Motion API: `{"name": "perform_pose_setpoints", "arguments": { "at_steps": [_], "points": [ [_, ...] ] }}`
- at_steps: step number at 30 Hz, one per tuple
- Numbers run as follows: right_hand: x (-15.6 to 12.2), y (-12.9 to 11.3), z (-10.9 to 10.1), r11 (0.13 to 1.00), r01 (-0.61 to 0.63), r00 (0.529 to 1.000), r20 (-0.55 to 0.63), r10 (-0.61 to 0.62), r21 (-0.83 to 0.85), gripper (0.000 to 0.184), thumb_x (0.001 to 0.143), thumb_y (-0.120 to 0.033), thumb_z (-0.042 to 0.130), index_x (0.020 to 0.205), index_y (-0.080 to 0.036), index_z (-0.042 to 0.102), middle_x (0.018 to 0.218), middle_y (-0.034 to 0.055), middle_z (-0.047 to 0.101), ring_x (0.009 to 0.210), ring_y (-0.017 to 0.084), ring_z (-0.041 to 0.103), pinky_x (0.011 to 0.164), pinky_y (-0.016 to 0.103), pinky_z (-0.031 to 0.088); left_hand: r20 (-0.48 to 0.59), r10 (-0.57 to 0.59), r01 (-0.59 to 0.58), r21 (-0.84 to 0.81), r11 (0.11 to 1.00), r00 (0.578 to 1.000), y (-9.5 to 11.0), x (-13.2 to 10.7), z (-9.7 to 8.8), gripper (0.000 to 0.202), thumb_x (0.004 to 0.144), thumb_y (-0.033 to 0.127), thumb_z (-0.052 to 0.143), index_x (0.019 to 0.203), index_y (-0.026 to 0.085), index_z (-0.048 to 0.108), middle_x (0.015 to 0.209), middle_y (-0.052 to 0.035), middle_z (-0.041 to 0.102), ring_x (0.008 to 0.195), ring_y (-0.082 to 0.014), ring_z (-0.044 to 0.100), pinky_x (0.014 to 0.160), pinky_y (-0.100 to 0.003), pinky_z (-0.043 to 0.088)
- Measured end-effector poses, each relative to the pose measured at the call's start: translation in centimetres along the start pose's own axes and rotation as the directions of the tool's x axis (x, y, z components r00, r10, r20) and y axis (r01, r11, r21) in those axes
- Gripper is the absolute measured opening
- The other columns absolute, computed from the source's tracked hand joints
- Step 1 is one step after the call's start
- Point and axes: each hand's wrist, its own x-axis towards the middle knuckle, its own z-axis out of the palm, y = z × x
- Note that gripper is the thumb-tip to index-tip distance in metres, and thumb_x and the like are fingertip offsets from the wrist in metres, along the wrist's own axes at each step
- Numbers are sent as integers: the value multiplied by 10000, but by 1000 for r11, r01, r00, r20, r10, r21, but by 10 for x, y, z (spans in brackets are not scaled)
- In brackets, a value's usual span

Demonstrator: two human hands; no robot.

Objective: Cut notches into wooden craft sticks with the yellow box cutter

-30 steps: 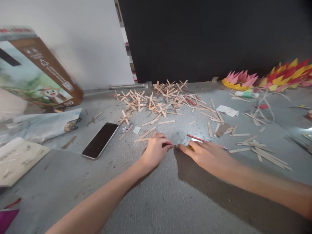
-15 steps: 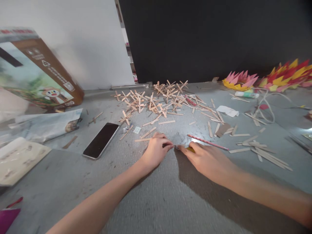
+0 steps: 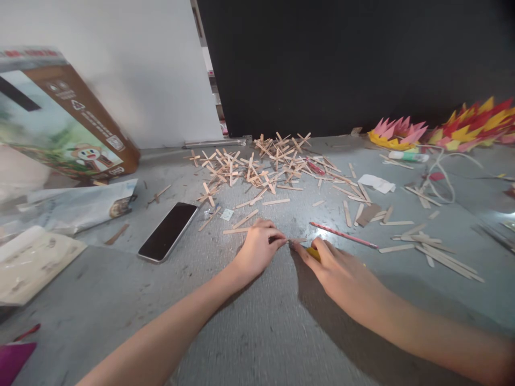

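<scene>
My left hand [image 3: 259, 247] is closed in a pinch on a wooden craft stick [image 3: 299, 240], whose right end sticks out past the fingertips, low over the grey table [image 3: 241, 332]. In my right hand [image 3: 340, 271] is a yellow-handled utility knife [image 3: 314, 253], mostly covered by the fingers. Its tip meets the stick close to my left fingertips. A red patterned pencil [image 3: 344, 235] lies just beyond my right hand. Past my left hand are a few loose sticks and a small pale square of paper [image 3: 227, 214].
Crossed craft sticks [image 3: 251, 169] form a pile at the back. Several loose sticks [image 3: 446, 257] lie at right, near a glue stick [image 3: 408, 156], a white cable [image 3: 453, 182] and paper crowns [image 3: 396, 134]. A phone [image 3: 168, 231], plastic packets [image 3: 88, 206] and a brown box [image 3: 92, 128] occupy the left.
My right hand has shifted slightly downward and the knife has turned a little, so more of the stick's right end shows. My left hand keeps its place.
</scene>
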Motion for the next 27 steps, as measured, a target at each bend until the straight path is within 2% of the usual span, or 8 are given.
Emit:
{"name": "perform_pose_setpoints", "arguments": {
  "at_steps": [9, 14, 17, 19, 20, 22, 24, 27],
  "points": [
    [-7, -9, 14, 998, -62, 998, -25, 62, 13, 881, 741, 71, 499, 1587, -142, 375, 1034, 126, 637, 765, 230, 643, 637, 320, 494, 7, -19, 18, 11, 1000, 1000, 2, -1, -1, 114, 925, 175, 744, 858, 227, 820, 842, -41, 726, 930, -229, 658, 890, -375, 521],
    [-10, 0, 23, 989, -122, 992, -34, 125, 83, 869, 797, 78, 476, 1624, -154, 340, 1105, 143, 635, 713, 208, 658, 646, 334, 529, -7, -12, 12, 5, 1000, 1000, 3, -1, -1, 105, 909, 166, 764, 847, 229, 820, 838, -39, 732, 937, -229, 653, 880, -363, 523],
    [-4, 11, 24, 958, -151, 984, -51, 169, 245, 664, 975, -83, 488, 1616, -210, 366, 1223, 157, 653, 836, 248, 723, 692, 369, 576, -12, -11, 11, 3, 1000, 1000, 2, -1, 0, 109, 904, 155, 769, 835, 226, 816, 821, -36, 728, 925, -224, 651, 868, -357, 518],
    [5, 20, 23, 917, -161, 976, -81, 204, 364, 476, 1036, -230, 525, 1511, -237, 495, 1308, 153, 666, 1072, 303, 729, 813, 414, 600, -17, -10, 10, -2, 1000, 1000, 1, -1, 1, 111, 900, 146, 771, 828, 221, 812, 823, -36, 731, 927, -221, 653, 874, -356, 517],
    [10, 24, 22, 896, -156, 973, -94, 213, 416, 395, 1033, -246, 547, 1428, -243, 561, 1307, 140, 684, 1178, 315, 700, 891, 433, 592, -21, -8, 8, -5, 1000, 1000, 1, -1, 1, 111, 896, 141, 774, 824, 219, 810, 825, -36, 732, 930, -219, 655, 878, -355, 518],
    [24, 31, 19, 853, -109, 982, -79, 173, 510, 323, 1004, -189, 573, 1320, -236, 622, 1260, 114, 723, 1187, 290, 700, 950, 428, 571, -30, 1, -1, -4, 1000, 1000, -1, -1, 2, 107, 886, 133, 778, 820, 213, 805, 822, -36, 731, 927, -216, 657, 879, -353, 522],
    [37, 37, 17, 817, -69, 994, -32, 107, 572, 339, 981, -135, 576, 1300, -233, 635, 1219, 91, 738, 1097, 253, 723, 920, 396, 565, -41, 9, -9, 7, 1000, 999, -2, -1, 3, 112, 877, 111, 773, 824, 206, 801, 819, -39, 730, 919, -214, 658, 866, -348, 526],
    [51, 42, 18, 809, 14, 1000, 8, -23, 588, 298, 946, -86, 581, 1195, -223, 673, 1122, 71, 741, 1008, 234, 720, 858, 357, 540, -42, 17, -16, 27, 1000, 999, -3, -1, 3, 152, 863, 52, 748, 838, 194, 794, 843, -47, 743, 927, -217, 655, 859, -344, 525]
  ]
}}
